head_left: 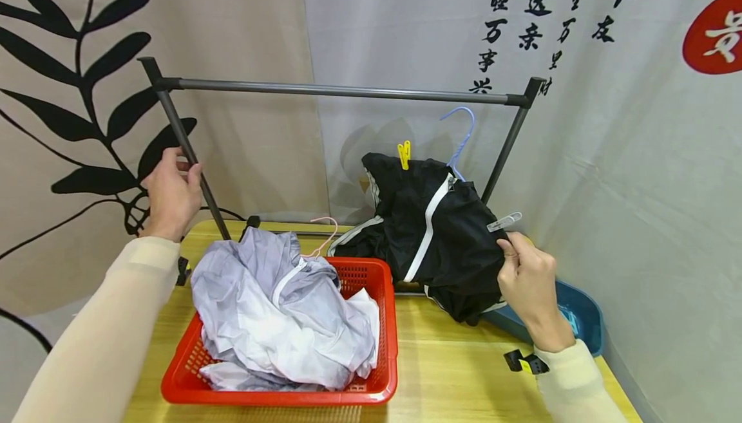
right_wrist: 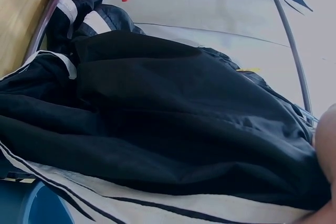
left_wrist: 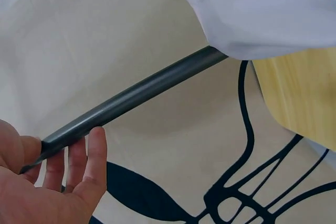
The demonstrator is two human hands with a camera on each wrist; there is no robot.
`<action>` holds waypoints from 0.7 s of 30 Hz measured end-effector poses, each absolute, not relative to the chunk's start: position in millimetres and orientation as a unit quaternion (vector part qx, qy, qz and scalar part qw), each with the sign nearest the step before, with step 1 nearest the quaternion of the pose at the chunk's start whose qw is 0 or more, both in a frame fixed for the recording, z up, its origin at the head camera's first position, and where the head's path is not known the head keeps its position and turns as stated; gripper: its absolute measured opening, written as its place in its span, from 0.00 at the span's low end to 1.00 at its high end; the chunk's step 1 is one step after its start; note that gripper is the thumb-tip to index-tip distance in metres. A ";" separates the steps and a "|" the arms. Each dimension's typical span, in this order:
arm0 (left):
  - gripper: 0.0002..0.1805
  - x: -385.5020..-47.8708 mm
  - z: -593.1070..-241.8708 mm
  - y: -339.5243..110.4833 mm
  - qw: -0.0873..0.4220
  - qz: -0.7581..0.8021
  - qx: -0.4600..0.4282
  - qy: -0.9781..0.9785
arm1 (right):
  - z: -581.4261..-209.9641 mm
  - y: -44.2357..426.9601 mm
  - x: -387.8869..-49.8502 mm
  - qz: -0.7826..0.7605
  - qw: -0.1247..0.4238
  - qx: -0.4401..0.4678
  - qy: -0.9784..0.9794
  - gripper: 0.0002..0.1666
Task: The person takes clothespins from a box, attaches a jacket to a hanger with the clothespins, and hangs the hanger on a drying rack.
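Observation:
At the left, my left hand holds the grey side post of a clothes rack, thumb and fingers about it; the left wrist view shows the same grip on the tube. My right hand pinches the edge of a black jacket with a white zip strip, beside a white clothespin. A yellow clothespin is clipped on the jacket's other upper edge. From its collar rises a blue hanger, its hook below the rack's top bar. Black fabric fills the right wrist view.
A red basket on the wooden table holds a light grey and white garment with a pink hanger. At the right stands a blue bin, partly behind my right hand. A printed curtain hangs behind.

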State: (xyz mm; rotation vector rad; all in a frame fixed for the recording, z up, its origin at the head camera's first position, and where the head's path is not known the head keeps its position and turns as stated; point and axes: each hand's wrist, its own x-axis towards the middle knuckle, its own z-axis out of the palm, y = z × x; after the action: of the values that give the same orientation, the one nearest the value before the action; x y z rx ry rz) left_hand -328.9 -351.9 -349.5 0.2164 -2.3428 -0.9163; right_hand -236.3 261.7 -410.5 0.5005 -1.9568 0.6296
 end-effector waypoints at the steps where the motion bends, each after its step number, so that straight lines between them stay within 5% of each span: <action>1: 0.27 -328.9 -350.3 -351.8 0.304 -0.345 0.083 -0.884 | -410.8 261.8 -236.5 0.260 0.491 0.206 -0.806 0.06; 21: 0.26 -329.2 -354.9 -349.4 0.327 -0.350 0.093 -0.873 | -392.2 257.4 -243.5 0.256 0.502 0.210 -0.799 0.09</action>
State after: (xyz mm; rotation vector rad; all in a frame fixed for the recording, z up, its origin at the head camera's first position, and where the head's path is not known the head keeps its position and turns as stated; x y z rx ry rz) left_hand -329.2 -349.4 -354.9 0.2423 -2.2868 -0.9156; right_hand -243.5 257.4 -392.2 0.5070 -1.9315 0.6192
